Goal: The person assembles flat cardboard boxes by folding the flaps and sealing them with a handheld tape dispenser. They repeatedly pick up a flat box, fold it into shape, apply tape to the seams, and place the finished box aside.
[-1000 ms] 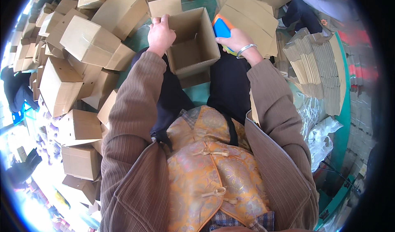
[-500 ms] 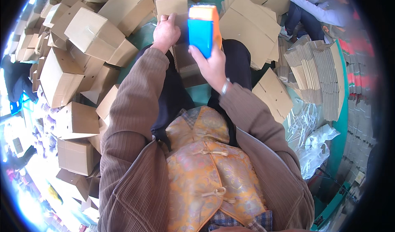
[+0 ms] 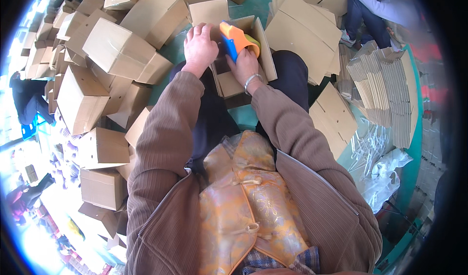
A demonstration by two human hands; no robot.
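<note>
A green floor [image 3: 161,91], strewn with brown cardboard, surrounds the person, whose dark-clad legs [image 3: 292,75] flank an open cardboard box [image 3: 266,53]. The box has plain tan walls and a shadowed interior, and stands just past the orange patterned garment [image 3: 243,211]. At its left side is the left hand [image 3: 200,50], fingers bent and close together; whether they pinch the cardboard, I cannot tell. The right hand [image 3: 245,66] has its fingers wrapped around a blue-and-orange tool [image 3: 235,37], held tilted over the box: one flank is blue, the upper shell bright orange and curved, with a rounded yellow-green part at its right. Beyond, flat cardboard sheets [image 3: 304,36] lie to the right, near a stack of folded cartons [image 3: 382,90]; made-up boxes [image 3: 119,48] are heaped leftward. Farther off, at upper right, sits another person [image 3: 363,19].
</note>
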